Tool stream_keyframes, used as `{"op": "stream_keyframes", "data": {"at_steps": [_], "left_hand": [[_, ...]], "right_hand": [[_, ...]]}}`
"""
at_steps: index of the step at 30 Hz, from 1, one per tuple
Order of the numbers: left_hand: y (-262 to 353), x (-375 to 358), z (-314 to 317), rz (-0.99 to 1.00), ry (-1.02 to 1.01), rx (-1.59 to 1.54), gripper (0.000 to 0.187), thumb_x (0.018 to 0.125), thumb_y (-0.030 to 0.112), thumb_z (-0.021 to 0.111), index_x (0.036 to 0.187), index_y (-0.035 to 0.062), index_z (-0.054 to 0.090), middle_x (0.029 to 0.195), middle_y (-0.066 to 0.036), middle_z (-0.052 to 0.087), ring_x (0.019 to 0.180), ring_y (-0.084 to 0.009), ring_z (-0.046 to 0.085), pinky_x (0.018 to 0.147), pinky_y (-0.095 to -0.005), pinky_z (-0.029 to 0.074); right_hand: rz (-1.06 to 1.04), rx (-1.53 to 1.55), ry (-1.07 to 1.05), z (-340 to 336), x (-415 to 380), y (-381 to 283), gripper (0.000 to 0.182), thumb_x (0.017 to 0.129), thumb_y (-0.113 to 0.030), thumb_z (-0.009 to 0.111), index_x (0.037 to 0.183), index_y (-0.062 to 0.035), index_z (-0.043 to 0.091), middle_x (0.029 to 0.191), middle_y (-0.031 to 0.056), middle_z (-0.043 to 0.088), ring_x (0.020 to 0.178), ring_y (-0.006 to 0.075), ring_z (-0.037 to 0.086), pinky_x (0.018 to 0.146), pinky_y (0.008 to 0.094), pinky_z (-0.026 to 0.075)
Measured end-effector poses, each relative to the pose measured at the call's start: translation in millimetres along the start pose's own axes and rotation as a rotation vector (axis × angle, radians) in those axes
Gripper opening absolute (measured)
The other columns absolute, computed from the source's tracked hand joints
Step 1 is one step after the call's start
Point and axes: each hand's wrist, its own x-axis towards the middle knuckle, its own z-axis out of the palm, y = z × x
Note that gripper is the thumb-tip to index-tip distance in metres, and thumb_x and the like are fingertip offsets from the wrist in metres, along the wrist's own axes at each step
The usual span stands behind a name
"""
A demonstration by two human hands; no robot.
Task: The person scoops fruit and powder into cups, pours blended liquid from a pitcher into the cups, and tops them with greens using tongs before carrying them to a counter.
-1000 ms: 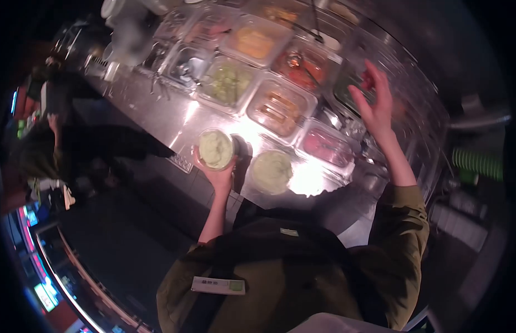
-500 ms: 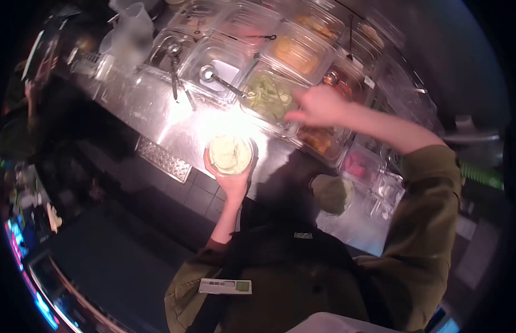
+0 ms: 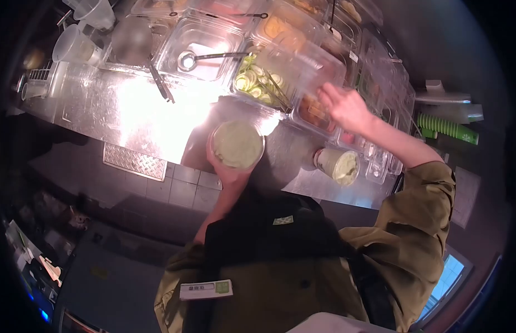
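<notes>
My left hand is wrapped round a clear round cup with pale green contents, held over the front edge of the steel counter. My right hand pinches the edge of a clear lid, which is tilted and blurred. Left of the lid, sliced cucumber shows in a clear container, with dark tongs lying in it. An orange-brown food fills the container just under my right hand. A second cup with pale green contents rests tilted on the counter at the right.
Rows of clear food containers line the back, one holding a ladle. Dark tongs stick out over the steel counter. Plastic jugs are at the far left, and stacked green cups at the right.
My right hand has moved right and slightly down, the clear lid has shifted off the cucumber slices, and the view has turned. My left hand still holds its cup.
</notes>
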Motion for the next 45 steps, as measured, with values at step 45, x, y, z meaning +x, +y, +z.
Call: {"op": "stream_keyframes", "data": {"at_steps": [45], "left_hand": [[14.7, -82.4, 125.5, 0.094, 0.099, 0.655, 0.077, 0.066, 0.004, 0.069, 0.128, 0.0004, 0.022, 0.129, -0.014, 0.024, 0.117, -0.0255, 0.029, 0.099, -0.0373, 0.023]], "right_hand": [[0.702, 0.093, -0.081, 252.9, -319.1, 202.4, 0.01, 0.069, -0.015, 0.054, 0.073, -0.0086, 0.06, 0.069, 0.0134, 0.06, 0.07, 0.0279, 0.06, 0.059, 0.039, 0.047]]}}
